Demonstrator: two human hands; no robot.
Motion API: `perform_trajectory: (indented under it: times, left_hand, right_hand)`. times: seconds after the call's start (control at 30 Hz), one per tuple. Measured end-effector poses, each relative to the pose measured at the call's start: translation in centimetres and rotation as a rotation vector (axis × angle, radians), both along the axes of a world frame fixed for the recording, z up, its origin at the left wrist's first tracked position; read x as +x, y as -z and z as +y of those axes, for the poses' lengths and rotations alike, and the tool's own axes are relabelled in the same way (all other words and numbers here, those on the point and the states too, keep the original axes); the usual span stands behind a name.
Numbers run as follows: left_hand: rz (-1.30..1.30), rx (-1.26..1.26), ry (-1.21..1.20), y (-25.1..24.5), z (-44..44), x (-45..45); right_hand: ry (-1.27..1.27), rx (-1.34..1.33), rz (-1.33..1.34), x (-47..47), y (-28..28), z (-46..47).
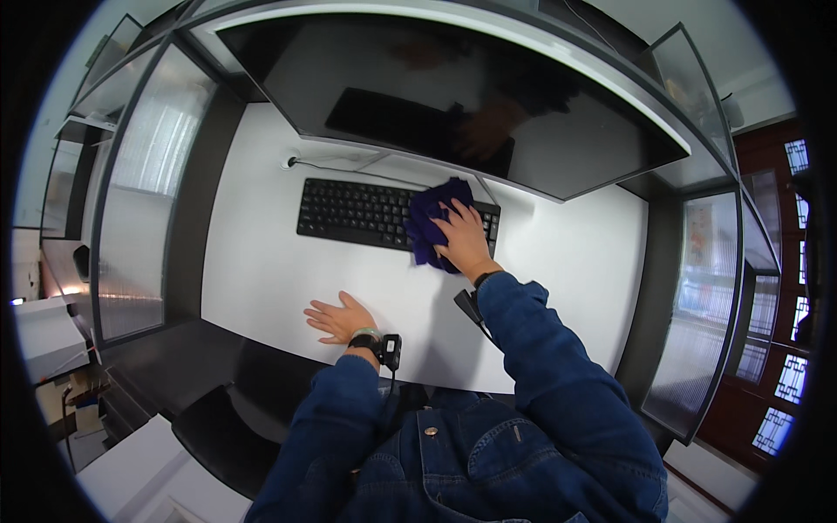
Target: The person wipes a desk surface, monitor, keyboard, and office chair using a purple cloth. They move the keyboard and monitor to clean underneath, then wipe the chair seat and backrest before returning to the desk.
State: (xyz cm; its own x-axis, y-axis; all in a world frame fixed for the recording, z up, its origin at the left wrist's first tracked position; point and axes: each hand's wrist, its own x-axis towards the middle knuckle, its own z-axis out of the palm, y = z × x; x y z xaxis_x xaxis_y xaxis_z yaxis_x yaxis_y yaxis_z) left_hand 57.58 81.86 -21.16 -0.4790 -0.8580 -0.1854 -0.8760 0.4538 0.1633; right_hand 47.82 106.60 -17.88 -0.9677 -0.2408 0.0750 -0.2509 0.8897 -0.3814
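My right hand [465, 236] lies on a crumpled dark purple cloth [428, 225], fingers spread over it. Beneath the cloth is the right part of a black computer keyboard [356, 209], whose far right keys show past my fingers. The cloth hangs over the keyboard's front edge onto the white desktop [261, 274]. Palm down near the desk's front edge, to the left, my left hand [341, 318] has its fingers apart and holds nothing. Straps with small black devices are on both wrists.
Behind the keyboard stands a large dark monitor [418, 98], reflecting the hands. A black cable [366, 173] runs from a round desk grommet [288, 161] behind the keyboard. Ribbed translucent partitions [140, 216] flank the desk on both sides. A black chair [219, 438] is at lower left.
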Motion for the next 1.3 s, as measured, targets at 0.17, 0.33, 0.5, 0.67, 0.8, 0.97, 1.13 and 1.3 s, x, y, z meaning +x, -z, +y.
perform_trajectory:
  times: [0.17, 0.33, 0.5, 0.67, 0.8, 0.97, 1.13, 1.3]
  left_hand:
    - [0.540, 0.413, 0.066, -0.5, -4.7, -1.1]
    - [0.366, 0.243, 0.719, -0.2, -12.4, -7.7]
    - [0.207, 0.187, 0.929, 1.0, -13.8, -8.3]
    - [0.334, 0.156, 0.958, 1.5, -13.6, -7.9]
    - [0.087, 0.085, 0.984, 0.8, -13.8, -8.0]
    - [0.256, 0.104, 0.988, 0.6, -13.0, -8.0]
    - [0.234, 0.105, 0.960, 0.6, -12.9, -8.2]
    - [0.211, 0.060, 0.988, 0.6, -12.8, -8.2]
  right_hand:
    - [-0.058, 0.055, 0.007, 4.1, 0.0, 0.3]
    - [-0.030, 0.060, 0.025, 6.1, 0.1, -0.9]
    - [0.245, 0.052, -0.021, 4.5, 0.8, -8.1]
    - [-0.197, -0.064, 0.059, -0.9, -0.2, -17.8]
    - [-0.346, -0.049, 0.086, -4.3, -1.2, -23.2]
    - [-0.411, 0.015, 0.097, -4.1, -1.1, -17.7]
    - [-0.042, 0.279, -0.118, -1.3, -2.5, -5.6]
    - [0.065, 0.224, 0.051, -0.1, -1.3, -9.2]
